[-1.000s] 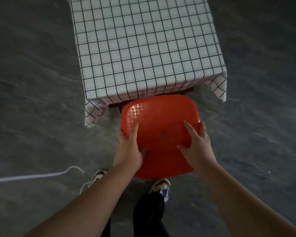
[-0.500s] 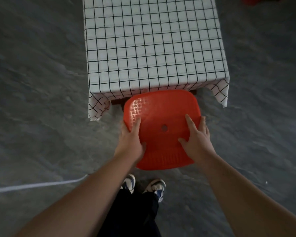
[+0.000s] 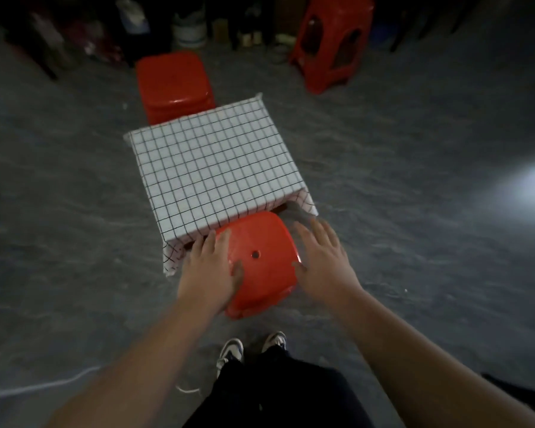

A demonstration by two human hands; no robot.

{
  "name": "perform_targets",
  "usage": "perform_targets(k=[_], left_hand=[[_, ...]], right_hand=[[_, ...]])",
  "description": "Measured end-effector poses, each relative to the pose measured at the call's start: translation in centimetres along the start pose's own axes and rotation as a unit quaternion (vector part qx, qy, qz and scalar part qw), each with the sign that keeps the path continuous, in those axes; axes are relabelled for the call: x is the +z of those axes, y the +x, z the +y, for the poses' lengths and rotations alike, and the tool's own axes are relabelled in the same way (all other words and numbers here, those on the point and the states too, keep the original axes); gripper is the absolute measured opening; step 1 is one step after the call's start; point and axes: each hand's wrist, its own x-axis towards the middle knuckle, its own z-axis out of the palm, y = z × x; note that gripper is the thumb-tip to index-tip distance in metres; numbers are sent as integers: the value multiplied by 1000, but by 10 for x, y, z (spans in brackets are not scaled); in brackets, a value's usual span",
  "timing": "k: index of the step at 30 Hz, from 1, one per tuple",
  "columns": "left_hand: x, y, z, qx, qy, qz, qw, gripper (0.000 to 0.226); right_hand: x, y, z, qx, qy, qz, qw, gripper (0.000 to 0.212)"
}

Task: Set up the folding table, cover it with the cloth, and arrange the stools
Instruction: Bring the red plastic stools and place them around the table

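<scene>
On the grey floor (image 3: 74,211), centre: one low table, covered on top and down its sides by a white cloth with black grid lines (image 3: 213,171). At its near edge: one red stool (image 3: 260,264), seat partly tucked under the cloth's overhang, small round hole in the seat. Left hand (image 3: 209,270): flat on the stool's left side, fingers extended, thumb on the seat, nothing gripped. Right hand (image 3: 323,264): spread open just beside the stool's right edge, thumb at the rim, holding nothing. Far side of table: a second red stool (image 3: 173,84). Back right: a taller red stool (image 3: 331,41), well apart. Below: two shoes (image 3: 229,353).
</scene>
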Motion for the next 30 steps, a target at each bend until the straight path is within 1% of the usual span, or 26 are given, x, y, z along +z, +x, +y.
perform_targets(k=[3,6,9,12,16,20,24,26,30], left_hand=[[-46,-33,39,52,34,15,998,75],[-70,-50,73,97,56,10,994,74],[-80,-49,109,122,62,17,990,74],[-81,-37,148,144,84,40,985,72],[-74,-8,214,140,98,58,984,70],[-64,20,293,128,102,86,983,71],[-69,39,365,109,78,107,985,71],[-75,51,396,113,74,126,983,74],[-81,76,435,98,56,148,982,74]], right_hand=[[-57,-47,-10,5,22,49,999,77],[-93,-81,-4,8,26,101,995,73],[-113,-102,20,14,30,131,991,71],[-128,-112,60,23,40,140,989,69],[-158,-98,128,32,41,152,987,71],[-206,-80,195,19,34,150,988,70],[-264,-65,246,5,29,150,988,70],[-293,-51,266,-5,23,153,988,70],[-328,-19,287,-32,23,159,987,70]])
